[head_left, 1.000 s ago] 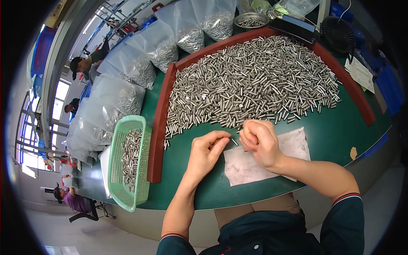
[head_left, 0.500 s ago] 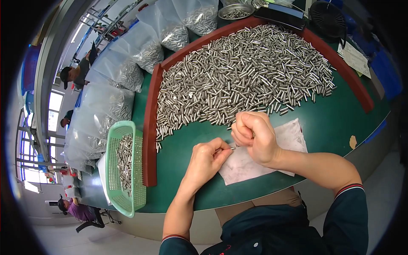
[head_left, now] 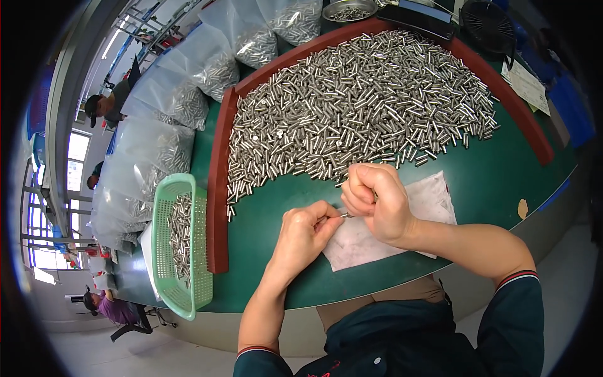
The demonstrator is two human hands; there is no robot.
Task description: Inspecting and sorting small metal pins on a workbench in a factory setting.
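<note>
My left hand point(head_left: 300, 239) pinches a small metal pin point(head_left: 345, 215) between thumb and forefinger, its end sticking out toward the right. Close beside it, my right hand point(head_left: 380, 204) is curled into a fist; what its fingers hold, if anything, is hidden. Both hands are over the near part of the green table point(head_left: 264, 213), the right one above a smudged white cloth point(head_left: 430, 204). Just beyond them spreads a large heap of short, shiny metal pins point(head_left: 364, 100).
A dark red wooden border point(head_left: 219, 207) frames the heap. Left of it stands a green plastic basket point(head_left: 157, 251) with more pins. Clear bags of pins point(head_left: 217, 66) line the far left. A metal bowl point(head_left: 349, 11), a dark phone-like device point(head_left: 418, 24) and a black fan point(head_left: 485, 28) are at the back.
The view has shifted slightly, so the basket and border sit a little further left. Both hands keep nearly the same pose, the left still pinching the pin.
</note>
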